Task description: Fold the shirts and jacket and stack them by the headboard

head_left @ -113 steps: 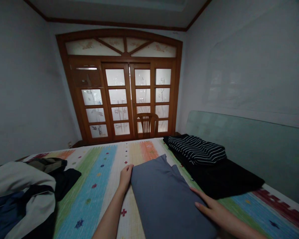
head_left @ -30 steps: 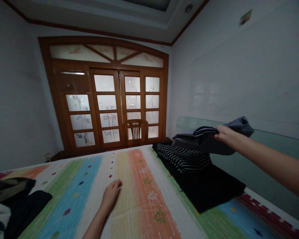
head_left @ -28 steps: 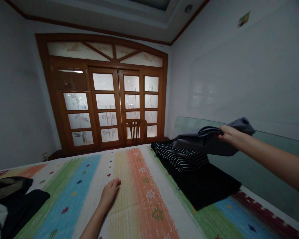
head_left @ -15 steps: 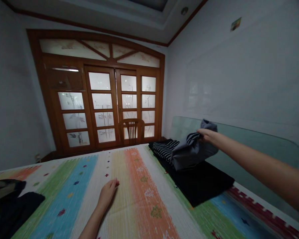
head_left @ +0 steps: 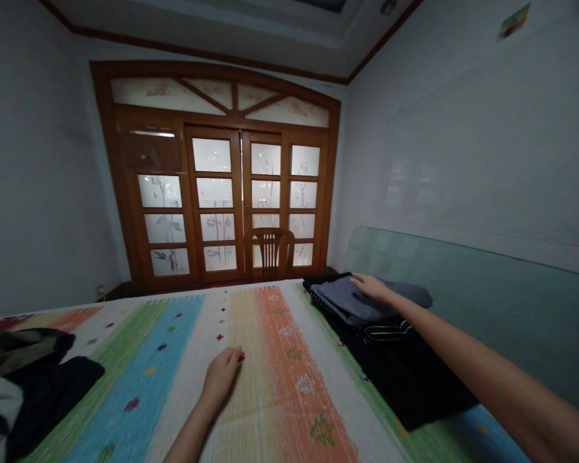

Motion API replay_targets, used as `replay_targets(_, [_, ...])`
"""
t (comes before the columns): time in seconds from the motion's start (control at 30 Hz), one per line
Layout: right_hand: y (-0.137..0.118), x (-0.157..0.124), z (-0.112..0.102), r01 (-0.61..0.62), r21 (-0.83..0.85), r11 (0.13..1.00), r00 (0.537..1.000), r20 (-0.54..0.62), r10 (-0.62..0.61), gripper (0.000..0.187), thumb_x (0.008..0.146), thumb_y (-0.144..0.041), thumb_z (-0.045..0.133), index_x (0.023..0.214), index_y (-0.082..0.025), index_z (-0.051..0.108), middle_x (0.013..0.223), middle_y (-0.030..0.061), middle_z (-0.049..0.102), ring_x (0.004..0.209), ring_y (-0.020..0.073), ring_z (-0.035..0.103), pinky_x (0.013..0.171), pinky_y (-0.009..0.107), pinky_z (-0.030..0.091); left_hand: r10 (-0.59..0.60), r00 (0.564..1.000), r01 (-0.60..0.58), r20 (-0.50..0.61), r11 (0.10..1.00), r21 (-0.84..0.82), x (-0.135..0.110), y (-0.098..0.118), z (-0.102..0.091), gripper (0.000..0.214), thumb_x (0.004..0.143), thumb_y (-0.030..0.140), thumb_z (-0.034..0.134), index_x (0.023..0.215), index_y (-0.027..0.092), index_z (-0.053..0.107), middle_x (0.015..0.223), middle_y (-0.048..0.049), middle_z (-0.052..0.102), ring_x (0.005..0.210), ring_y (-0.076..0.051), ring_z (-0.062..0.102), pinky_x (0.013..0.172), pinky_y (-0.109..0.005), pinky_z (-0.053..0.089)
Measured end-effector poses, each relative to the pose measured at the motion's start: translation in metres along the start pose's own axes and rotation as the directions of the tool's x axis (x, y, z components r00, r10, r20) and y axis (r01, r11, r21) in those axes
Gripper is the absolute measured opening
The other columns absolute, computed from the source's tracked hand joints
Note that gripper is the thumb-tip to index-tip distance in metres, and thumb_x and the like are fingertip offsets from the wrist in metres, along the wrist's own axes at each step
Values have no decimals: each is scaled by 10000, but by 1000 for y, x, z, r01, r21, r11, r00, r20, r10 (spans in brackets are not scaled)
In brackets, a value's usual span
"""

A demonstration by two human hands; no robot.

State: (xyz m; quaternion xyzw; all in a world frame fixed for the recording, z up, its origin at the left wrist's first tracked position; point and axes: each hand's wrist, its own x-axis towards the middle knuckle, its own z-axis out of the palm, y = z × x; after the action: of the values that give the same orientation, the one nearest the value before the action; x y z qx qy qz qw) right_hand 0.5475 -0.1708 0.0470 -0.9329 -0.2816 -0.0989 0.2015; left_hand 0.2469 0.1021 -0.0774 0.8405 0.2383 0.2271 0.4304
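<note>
Lower left: dark clothes [head_left: 43, 386] heaped on the bed. Left hand [head_left: 220, 376] rests on the striped bed cover [head_left: 188, 386], fingers [head_left: 236, 355] loosely curled, holding nothing. Far end: wooden chair [head_left: 269, 252] against glazed doors [head_left: 212, 193]. Right of that: grey cloth [head_left: 347, 299] lies folded on striped cloth [head_left: 386, 331], which sits on black cloth [head_left: 415, 379], beside the glass headboard [head_left: 492, 302]. Right hand [head_left: 374, 288] lies flat on the grey cloth, fingers extended, pressing, not gripping. Flat palm looks right: spreads the load, keeps the fold from creeping. Grey end seems to overhang the stripes; worth squaring edges.
</note>
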Motion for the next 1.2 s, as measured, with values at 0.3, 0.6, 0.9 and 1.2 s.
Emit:
replay_targets(0.3, [-3,-45,57,-42,-226,973,963,250,100,557,805,-513,325,1300,-261,284,1376,70,232,1225,326,218,968,504,154,26,1000,-26,-2,998,60,0,-1,1,478,733,512,216,694,179,558,803,-93,638,801,-227,570,747,-331,394])
replay_targets(0.6, [13,-25,33,-35,-303,952,971,215,104,484,834,-463,251,1238,-243,404,1328,39,345,1216,209,281,982,382,208,40,999,-40,-4,994,103,0,0,1,444,739,476,222,676,189,555,793,-77,639,797,-210,569,746,-302,390])
replay_targets(0.9, [68,-46,27,-325,-444,835,912,85,400,593,787,-532,302,1288,-215,321,1342,134,292,1229,298,231,971,465,164,45,999,-42,-29,995,96,-2,1,1,449,744,477,232,677,182,564,781,-73,641,796,-211,570,745,-299,391])
replay_targets(1.2, [57,-69,48,-290,-431,855,952,-38,304,483,818,-290,223,1264,-182,374,1341,66,316,1241,214,228,991,404,176,51,998,-47,-38,996,82,-2,0,2,435,765,420,230,680,168,574,762,-78,639,770,-199,580,730,-300,406])
